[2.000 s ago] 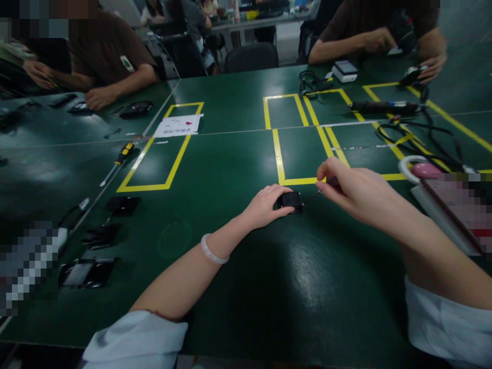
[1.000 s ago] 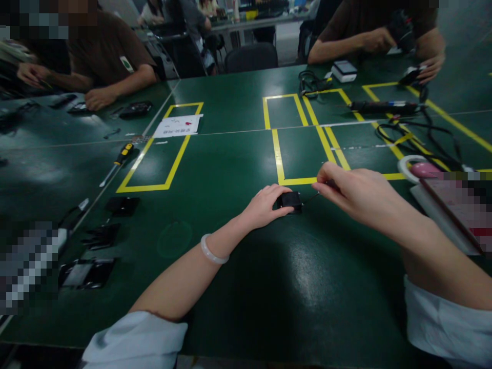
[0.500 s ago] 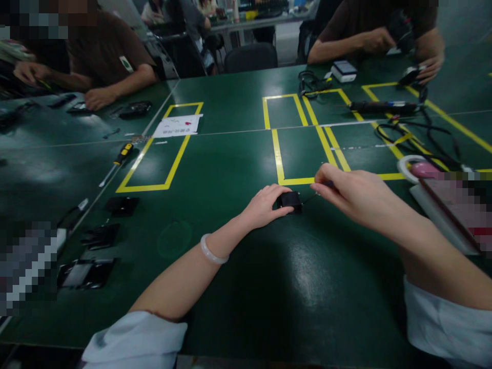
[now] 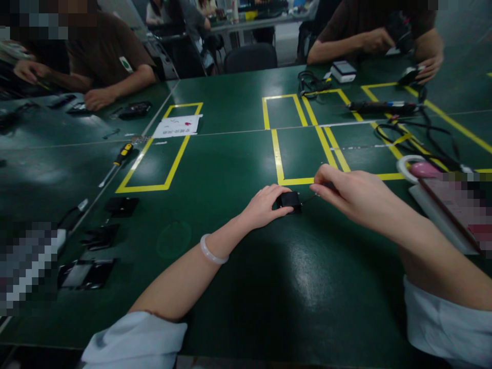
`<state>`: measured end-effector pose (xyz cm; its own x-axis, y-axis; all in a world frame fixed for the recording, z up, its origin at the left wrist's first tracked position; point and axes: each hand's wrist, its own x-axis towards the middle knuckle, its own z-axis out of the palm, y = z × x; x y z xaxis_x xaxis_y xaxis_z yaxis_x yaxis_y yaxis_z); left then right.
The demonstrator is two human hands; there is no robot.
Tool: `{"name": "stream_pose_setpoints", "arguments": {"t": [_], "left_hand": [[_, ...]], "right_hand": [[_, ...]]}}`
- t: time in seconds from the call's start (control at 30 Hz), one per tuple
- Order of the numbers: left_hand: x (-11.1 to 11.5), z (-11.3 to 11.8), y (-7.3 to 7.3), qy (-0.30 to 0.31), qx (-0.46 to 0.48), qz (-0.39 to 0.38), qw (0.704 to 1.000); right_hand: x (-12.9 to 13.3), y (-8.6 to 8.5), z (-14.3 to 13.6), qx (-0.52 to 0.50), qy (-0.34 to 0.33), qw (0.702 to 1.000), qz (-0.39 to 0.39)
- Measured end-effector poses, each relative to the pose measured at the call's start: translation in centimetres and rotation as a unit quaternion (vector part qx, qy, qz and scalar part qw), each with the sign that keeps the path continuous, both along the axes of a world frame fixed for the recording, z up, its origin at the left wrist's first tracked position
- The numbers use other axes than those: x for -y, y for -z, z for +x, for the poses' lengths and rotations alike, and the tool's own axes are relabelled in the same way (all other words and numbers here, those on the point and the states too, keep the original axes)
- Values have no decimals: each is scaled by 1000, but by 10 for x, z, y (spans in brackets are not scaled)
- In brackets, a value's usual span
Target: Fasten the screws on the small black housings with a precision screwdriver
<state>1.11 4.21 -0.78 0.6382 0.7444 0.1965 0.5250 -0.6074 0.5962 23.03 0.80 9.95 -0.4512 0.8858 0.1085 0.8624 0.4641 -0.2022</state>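
My left hand (image 4: 266,206) is closed around a small black block (image 4: 291,201), thumb on its near side and fingers on its far side, and holds it down on the green table. My right hand (image 4: 342,190) is closed in a pinch just right of the block. From its fingertips a thin dark rod (image 4: 309,198) slants down to the block's right side. The rod's other end is hidden in my fingers, and its exact kind is too small to make out.
Several black parts (image 4: 121,206) lie at the left, with a yellow-black screwdriver (image 4: 123,154) beyond them. A paper sheet (image 4: 177,126) lies inside yellow tape. Right of me are a tape roll (image 4: 408,168) and black cables (image 4: 430,128). Two people work across the table.
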Motion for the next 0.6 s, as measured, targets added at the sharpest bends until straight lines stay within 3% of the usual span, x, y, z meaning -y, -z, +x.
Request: {"name": "stream_pose_setpoints", "arguments": {"t": [0.6], "left_hand": [[-1, 0, 0, 2, 4, -8, 1000]], "right_hand": [[0, 2, 1, -16, -3, 1000, -1]]}}
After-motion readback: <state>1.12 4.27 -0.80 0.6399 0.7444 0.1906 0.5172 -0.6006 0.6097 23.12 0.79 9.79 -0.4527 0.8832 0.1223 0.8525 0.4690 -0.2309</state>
